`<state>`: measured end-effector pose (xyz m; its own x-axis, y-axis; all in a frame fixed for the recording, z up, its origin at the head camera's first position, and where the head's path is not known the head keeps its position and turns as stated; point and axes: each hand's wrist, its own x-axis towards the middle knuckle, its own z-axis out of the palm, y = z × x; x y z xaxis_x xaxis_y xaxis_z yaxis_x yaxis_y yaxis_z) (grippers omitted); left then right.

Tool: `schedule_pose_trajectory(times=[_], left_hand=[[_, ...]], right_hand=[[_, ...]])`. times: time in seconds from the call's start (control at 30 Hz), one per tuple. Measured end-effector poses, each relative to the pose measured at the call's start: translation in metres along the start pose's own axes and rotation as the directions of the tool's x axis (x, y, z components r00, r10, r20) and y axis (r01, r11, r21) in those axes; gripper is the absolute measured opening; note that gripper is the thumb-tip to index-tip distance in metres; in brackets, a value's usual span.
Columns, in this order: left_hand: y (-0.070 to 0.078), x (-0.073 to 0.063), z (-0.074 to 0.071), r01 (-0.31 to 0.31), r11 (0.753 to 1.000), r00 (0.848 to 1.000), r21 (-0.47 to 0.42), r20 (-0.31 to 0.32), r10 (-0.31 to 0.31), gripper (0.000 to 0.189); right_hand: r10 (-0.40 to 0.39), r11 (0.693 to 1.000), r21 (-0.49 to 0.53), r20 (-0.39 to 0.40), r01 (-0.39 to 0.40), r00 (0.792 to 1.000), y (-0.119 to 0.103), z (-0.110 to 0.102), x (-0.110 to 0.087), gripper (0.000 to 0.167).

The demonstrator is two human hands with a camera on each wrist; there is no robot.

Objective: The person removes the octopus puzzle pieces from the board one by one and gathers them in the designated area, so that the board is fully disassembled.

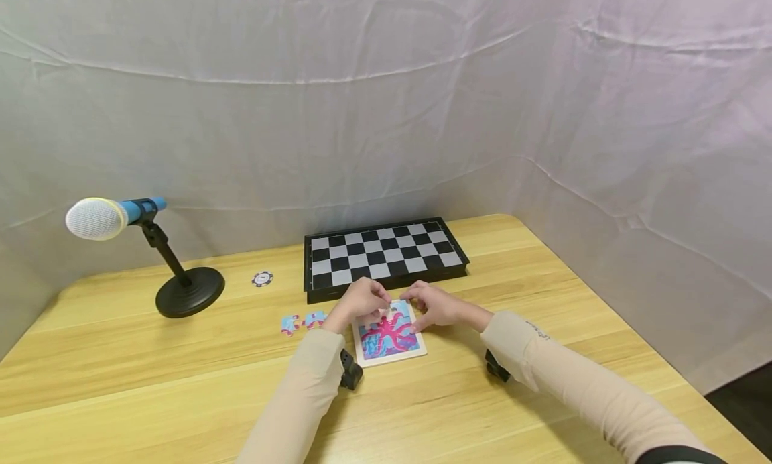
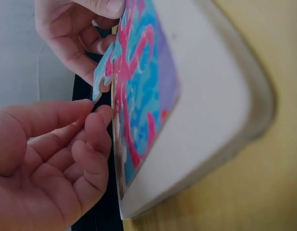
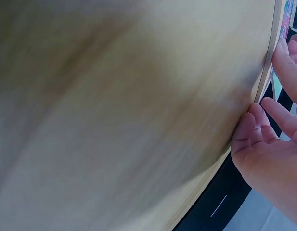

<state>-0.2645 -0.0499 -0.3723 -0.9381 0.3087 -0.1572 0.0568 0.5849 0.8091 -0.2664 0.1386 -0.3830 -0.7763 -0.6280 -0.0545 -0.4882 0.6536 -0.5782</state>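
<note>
A square jigsaw puzzle [image 1: 389, 344] with a pink octopus on blue lies in a pale frame on the table. My left hand [image 1: 362, 300] is over its upper left part. In the left wrist view, thumb and index finger pinch a light-blue and pink puzzle piece [image 2: 101, 72], tilted up from the board. My right hand [image 1: 443, 307] holds the puzzle at its upper right corner, thumb by the right side and fingers at the far edge. Two loose puzzle pieces [image 1: 290, 325] lie left of the frame, partly beside my left wrist.
Behind the puzzle is a folded black-and-white chessboard [image 1: 386, 256]. A blue microphone [image 1: 99, 218] on a round black stand [image 1: 189, 293] is at the left, with a poker chip [image 1: 262, 279] near it. Grey cloth [image 1: 338, 135] hangs behind the table.
</note>
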Motion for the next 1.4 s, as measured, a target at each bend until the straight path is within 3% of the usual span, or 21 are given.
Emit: schedule_pose_trajectory(times=[0.4,0.73,1.03,1.4], left_hand=[[-0.0009,0.0029,0.0019,-0.025,0.995,1.000,-0.093,-0.006,0.024,0.006],[-0.0006,0.0023,0.0020,0.021,0.995,0.999,-0.099,-0.045,-0.025,0.008],[-0.0011,0.0028,0.0020,0.022,0.991,0.998,-0.135,-0.060,-0.030,0.006],[-0.0076,0.0005,-0.0031,0.039,0.988,0.994,-0.151,-0.094,-0.053,0.006]], right_hand=[[0.010,1.000,-0.006,0.010,-0.010,1.000,-0.0010,0.0002,0.0003,0.054],[0.004,1.000,-0.010,0.010,-0.004,1.000,-0.0002,0.0008,0.0008,0.057],[0.019,1.000,-0.005,0.011,-0.019,1.000,-0.0011,-0.0001,0.0011,0.057],[-0.021,1.000,-0.007,0.007,0.021,1.000,0.0001,-0.0001,-0.0010,0.053]])
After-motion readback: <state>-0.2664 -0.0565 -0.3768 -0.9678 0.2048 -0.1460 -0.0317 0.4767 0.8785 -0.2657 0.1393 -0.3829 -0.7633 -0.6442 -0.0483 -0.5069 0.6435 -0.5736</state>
